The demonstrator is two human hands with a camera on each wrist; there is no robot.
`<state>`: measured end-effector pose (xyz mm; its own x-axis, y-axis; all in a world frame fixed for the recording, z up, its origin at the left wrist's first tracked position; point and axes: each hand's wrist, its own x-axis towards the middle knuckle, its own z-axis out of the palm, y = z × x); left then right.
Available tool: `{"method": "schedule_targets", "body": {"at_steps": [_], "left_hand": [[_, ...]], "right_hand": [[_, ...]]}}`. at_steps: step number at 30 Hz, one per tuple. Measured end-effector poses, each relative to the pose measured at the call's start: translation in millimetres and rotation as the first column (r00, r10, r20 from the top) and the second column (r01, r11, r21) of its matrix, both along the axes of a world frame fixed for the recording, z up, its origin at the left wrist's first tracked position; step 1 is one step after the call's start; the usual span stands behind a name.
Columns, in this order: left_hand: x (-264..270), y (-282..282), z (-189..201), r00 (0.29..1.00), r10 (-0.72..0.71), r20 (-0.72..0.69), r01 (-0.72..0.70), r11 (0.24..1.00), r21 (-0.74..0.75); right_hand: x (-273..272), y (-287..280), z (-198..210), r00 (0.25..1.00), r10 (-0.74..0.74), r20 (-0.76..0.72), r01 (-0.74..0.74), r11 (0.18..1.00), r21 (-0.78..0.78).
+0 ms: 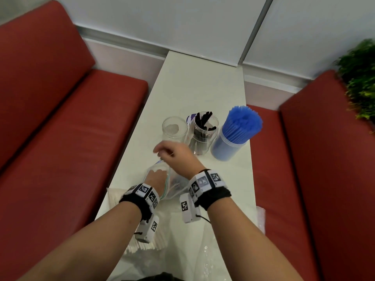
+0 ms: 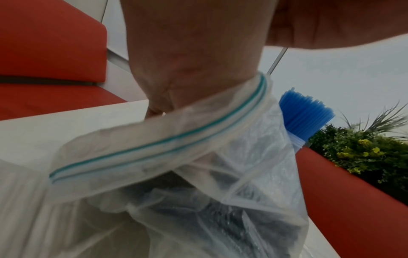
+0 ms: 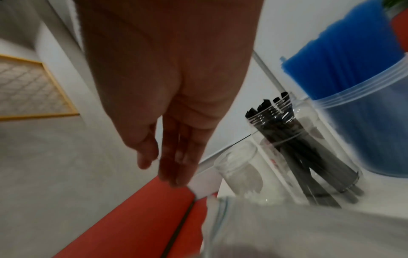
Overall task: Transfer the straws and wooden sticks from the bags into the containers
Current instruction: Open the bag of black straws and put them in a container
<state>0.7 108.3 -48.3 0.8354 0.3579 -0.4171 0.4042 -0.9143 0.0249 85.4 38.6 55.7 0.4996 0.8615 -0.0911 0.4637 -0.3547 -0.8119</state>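
Head view: left hand (image 1: 156,177) reaches into the zip bag (image 1: 174,185) on the bench (image 1: 203,82).
Its fingers are hidden inside the bag's mouth, so I cannot tell whether they hold anything; the right hand (image 1: 174,154) hovers just beyond, fingers loose and empty. Farther off stand an empty jar (image 1: 174,128), a jar of black straws (image 1: 205,132) and a tub of blue straws (image 1: 237,132) (packed full). Judging by this, the dark straws in the bag are being fetched; next comes drawing a bunch out and standing it in the middle jar.
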Motion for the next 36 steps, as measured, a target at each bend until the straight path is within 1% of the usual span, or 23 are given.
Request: {"method": "schedule_targets", "body": {"at_steps": [1, 3, 4, 6, 9, 12, 15, 17, 20, 22, 24, 25, 26, 27, 28, 29, 30, 31, 32, 33, 34, 35, 36], "left_hand": [[0, 1, 3, 0.999, -0.036, -0.013, 0.036, 0.999, 0.038], [0, 6, 11, 0.997, -0.067, -0.048, 0.07, 0.995, 0.065], [0, 10, 16, 0.996, -0.065, -0.053, 0.068, 0.996, 0.055], [0, 17, 27, 0.998, -0.031, -0.058, 0.031, 0.999, -0.013], [-1, 27, 42, 0.999, -0.014, -0.047, 0.01, 0.996, -0.084], [-2, 32, 56, 0.996, -0.048, -0.081, 0.041, 0.995, -0.089], [-3, 37, 72, 0.993, -0.092, -0.068, 0.086, 0.993, -0.084], [-3, 40, 83, 0.994, -0.1, -0.032, 0.097, 0.99, -0.1], [1, 47, 104, 0.992, -0.128, 0.016, 0.129, 0.982, -0.14], [4, 51, 121, 0.991, -0.1, 0.09, 0.117, 0.971, -0.211], [6, 54, 138, 0.976, -0.017, 0.219, 0.083, 0.952, -0.296], [7, 54, 145, 0.952, 0.043, 0.303, 0.068, 0.935, -0.347], [7, 55, 152, 0.912, 0.133, 0.389, 0.048, 0.905, -0.424], [7, 56, 158, 0.848, 0.261, 0.462, 0.029, 0.846, -0.532], [7, 57, 162, 0.759, 0.416, 0.501, 0.02, 0.754, -0.656], [7, 59, 163, 0.652, 0.565, 0.506, 0.024, 0.651, -0.759], [8, 60, 162, 0.542, 0.685, 0.487, 0.034, 0.561, -0.827], [9, 61, 159, 0.447, 0.776, 0.445, 0.042, 0.479, -0.877], [10, 60, 154, 0.38, 0.843, 0.381, 0.048, 0.394, -0.918], [11, 58, 147, 0.348, 0.889, 0.296, 0.04, 0.302, -0.952], [13, 55, 140, 0.353, 0.913, 0.204, 0.009, 0.214, -0.977], [14, 52, 131, 0.389, 0.914, 0.113, -0.039, 0.139, -0.99], [15, 48, 123, 0.441, 0.897, 0.023, -0.091, 0.07, -0.993]], "right_hand": [[-6, 0, -3, 0.999, 0.054, 0.001, -0.054, 0.995, -0.078], [-12, -2, -10, 0.995, 0.102, 0.015, -0.096, 0.969, -0.229], [-13, -4, -13, 0.993, 0.113, 0.027, -0.1, 0.951, -0.292], [-15, -7, -18, 0.991, 0.123, 0.058, -0.093, 0.921, -0.378], [-18, -9, -24, 0.986, 0.139, 0.097, -0.08, 0.887, -0.454], [-23, -7, -33, 0.979, 0.162, 0.125, -0.078, 0.86, -0.504], [-30, -4, -42, 0.963, 0.208, 0.17, -0.087, 0.84, -0.536], [-33, -5, -48, 0.969, 0.187, 0.163, -0.075, 0.847, -0.526], [-31, -5, -50, 0.994, 0.025, 0.104, 0.019, 0.913, -0.408], [-27, -5, -49, 0.998, -0.044, 0.054, 0.059, 0.941, -0.333], [-26, -6, -44, 0.992, -0.089, -0.087, 0.07, 0.977, -0.201], [-26, -7, -41, 0.979, -0.109, -0.173, 0.088, 0.988, -0.128], [-25, -7, -37, 0.963, -0.127, -0.238, 0.117, 0.992, -0.056], [-23, -8, -31, 0.947, -0.153, -0.281, 0.162, 0.987, 0.006], [-20, -8, -26, 0.935, -0.178, -0.308, 0.205, 0.977, 0.057], [-16, -7, -18, 0.924, -0.203, -0.324, 0.247, 0.964, 0.099], [-13, -7, -10, 0.911, -0.224, -0.345, 0.287, 0.947, 0.143], [-9, -6, 0, 0.895, -0.24, -0.376, 0.327, 0.927, 0.186], [-5, -6, 11, 0.877, -0.247, -0.412, 0.362, 0.903, 0.231], [-1, -7, 23, 0.863, -0.242, -0.443, 0.39, 0.878, 0.279], [2, -8, 36, 0.854, -0.231, -0.466, 0.41, 0.85, 0.331], [5, -10, 50, 0.849, -0.219, -0.482, 0.426, 0.822, 0.378], [8, -11, 62, 0.845, -0.207, -0.493, 0.439, 0.795, 0.419]]}}
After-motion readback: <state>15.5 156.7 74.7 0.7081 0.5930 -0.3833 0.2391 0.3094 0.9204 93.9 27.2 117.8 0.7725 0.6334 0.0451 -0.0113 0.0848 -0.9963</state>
